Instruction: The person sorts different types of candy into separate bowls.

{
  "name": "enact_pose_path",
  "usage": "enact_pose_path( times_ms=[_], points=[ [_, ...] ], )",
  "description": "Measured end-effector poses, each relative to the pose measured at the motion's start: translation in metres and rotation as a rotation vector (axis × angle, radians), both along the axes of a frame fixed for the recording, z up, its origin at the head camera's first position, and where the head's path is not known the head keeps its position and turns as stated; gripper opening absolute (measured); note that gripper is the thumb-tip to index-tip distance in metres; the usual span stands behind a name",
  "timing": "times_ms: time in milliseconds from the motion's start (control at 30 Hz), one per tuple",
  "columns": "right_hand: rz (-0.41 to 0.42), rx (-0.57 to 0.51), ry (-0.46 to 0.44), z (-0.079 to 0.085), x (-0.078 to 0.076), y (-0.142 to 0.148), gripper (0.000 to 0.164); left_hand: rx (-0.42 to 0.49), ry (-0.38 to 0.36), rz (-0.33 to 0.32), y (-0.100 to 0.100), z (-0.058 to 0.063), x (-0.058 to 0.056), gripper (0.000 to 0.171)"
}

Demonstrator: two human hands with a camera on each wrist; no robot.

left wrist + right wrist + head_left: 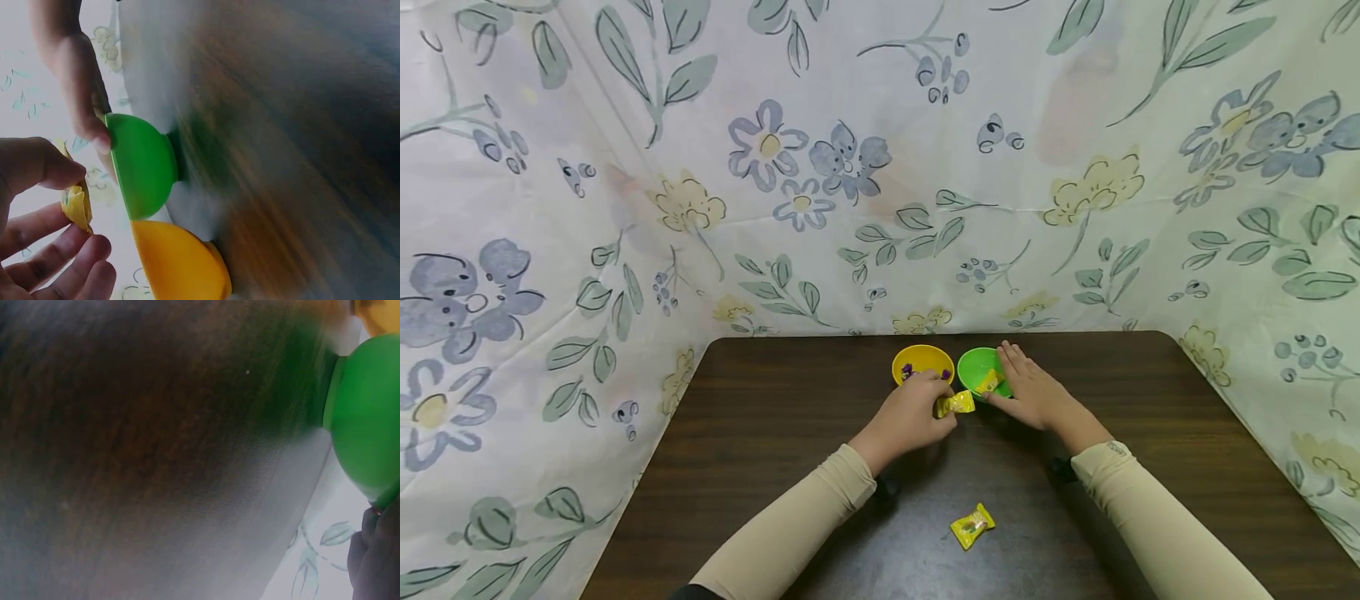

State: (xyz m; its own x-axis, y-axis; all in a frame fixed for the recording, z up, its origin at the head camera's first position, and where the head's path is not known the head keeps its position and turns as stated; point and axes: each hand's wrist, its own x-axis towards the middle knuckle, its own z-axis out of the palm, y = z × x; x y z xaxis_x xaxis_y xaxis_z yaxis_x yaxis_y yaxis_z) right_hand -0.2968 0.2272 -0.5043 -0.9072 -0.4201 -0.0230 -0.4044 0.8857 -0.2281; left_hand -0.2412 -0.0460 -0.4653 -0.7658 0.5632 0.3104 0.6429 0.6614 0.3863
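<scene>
Between thumb and fingers, my left hand (913,414) pinches a yellow wrapped candy (956,404), just above and in front of the two bowls; the left wrist view shows this candy (77,203) edge-on. My right hand (1037,394) rests at the right side of the green bowl (976,363), fingers extended and the thumb at the near rim. Inside the green bowl lies a yellow candy (989,382). To its left stands the yellow bowl (898,367), holding several purple-wrapped candies (907,371), partly hidden by the left hand. Another yellow candy (972,526) lies on the table nearer the body.
The dark wooden table (760,442) ends at a floral cloth (820,275) close behind the bowls, with more cloth at both sides. In the left wrist view the green bowl (142,169) and yellow bowl (181,262) stand side by side, touching or nearly so.
</scene>
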Motion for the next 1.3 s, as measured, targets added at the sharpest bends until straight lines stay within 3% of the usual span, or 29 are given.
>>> enact_pose_path(
  times_ms=[233,567,933,1067,1300],
  points=[
    [0.009,0.003,-0.009,0.000,-0.001,0.002,0.098,0.009,-0.028,0.051,0.009,-0.001,-0.015,0.019],
    [0.008,0.006,0.006,0.001,-0.005,0.004,0.097,0.060,-0.055,0.050,0.025,0.000,-0.038,0.022],
    [0.016,-0.001,-0.008,-0.002,-0.003,0.002,0.096,0.111,-0.028,0.038,0.030,-0.009,-0.043,0.035],
    [0.019,-0.007,-0.015,-0.003,-0.003,0.002,0.096,0.107,-0.019,0.022,0.029,-0.011,-0.041,0.041],
    [0.021,-0.008,0.005,-0.005,-0.003,0.004,0.095,0.083,0.013,-0.002,0.026,-0.012,-0.034,0.038]
  ],
)
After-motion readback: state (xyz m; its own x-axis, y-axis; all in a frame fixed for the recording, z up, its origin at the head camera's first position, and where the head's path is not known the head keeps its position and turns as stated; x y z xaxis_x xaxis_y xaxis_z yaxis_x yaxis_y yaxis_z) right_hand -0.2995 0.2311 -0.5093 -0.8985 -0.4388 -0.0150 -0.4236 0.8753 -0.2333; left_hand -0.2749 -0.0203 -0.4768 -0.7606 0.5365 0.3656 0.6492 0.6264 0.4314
